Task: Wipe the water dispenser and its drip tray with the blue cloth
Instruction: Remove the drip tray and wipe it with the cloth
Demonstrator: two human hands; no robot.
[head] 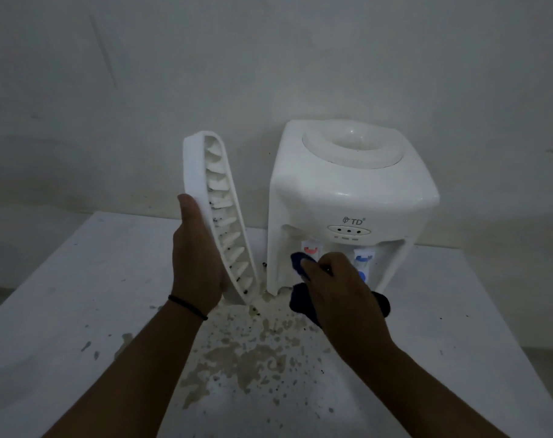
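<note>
Left hand [196, 263] grasps the drip tray [212, 197], held on end and lifted off the table [63, 311], its ribbed, speckled inside facing the water dispenser [347, 197]; lower end just above the surface. A thin black band [186, 306] circles the left wrist. Right hand [341, 289] clenches the blue cloth [300, 303], pressed into the dispenser's recess below the red tap [311, 249]; blue tap [363, 257] just beside. Dispenser stands at the table's far edge, against the wall [142, 90]. Brownish splatter [246, 358] covers the table between the forearms, toward the near edge.
</note>
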